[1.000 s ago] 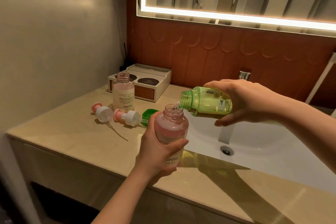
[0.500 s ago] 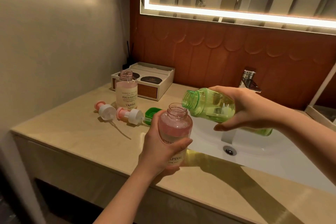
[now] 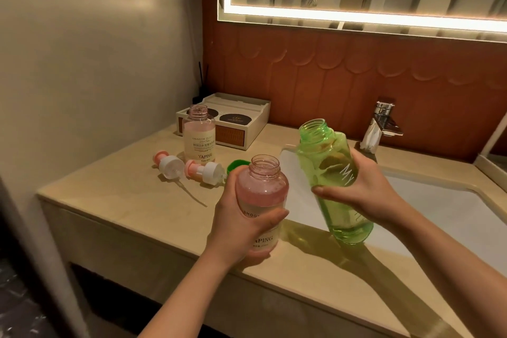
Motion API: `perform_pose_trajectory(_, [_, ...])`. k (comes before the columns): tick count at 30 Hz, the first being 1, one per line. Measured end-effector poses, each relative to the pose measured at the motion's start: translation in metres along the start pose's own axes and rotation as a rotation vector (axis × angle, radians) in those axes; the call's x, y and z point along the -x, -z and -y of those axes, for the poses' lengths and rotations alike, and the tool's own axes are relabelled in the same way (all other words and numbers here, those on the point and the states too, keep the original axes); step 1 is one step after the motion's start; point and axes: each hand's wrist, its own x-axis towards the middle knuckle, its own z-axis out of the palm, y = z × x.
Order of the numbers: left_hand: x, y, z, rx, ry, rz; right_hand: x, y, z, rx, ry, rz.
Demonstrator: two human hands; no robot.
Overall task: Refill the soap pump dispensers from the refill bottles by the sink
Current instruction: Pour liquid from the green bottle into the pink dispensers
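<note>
Pink-tinted clear plastic dispenser bottle [image 3: 260, 200], round, uncapped, nearly full of pale liquid, is gripped upright by the left hand [image 3: 241, 225] over the beige stone counter [image 3: 115, 197], while at its 3 o'clock a translucent green refill bottle [image 3: 333, 181], open-mouthed and tilted, is clasped by the right hand [image 3: 362, 189] above the white sink [image 3: 439, 211].
</note>
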Motion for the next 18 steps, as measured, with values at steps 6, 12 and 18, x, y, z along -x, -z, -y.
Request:
perform_pose_trajectory(6, [0.007, 0.030, -0.003, -0.006, 0.010, -0.056, 0.000, -0.023, 0.003, -0.170, -0.023, -0.130])
perform_pose_trajectory(12, [0.003, 0.063, -0.003, -0.063, 0.010, -0.158, -0.002, -0.048, 0.005, -0.273, -0.062, -0.196])
perform_pose_trajectory(18, [-0.004, 0.095, 0.008, -0.129, -0.022, -0.242, -0.006, -0.067, 0.013, -0.343, -0.062, -0.237])
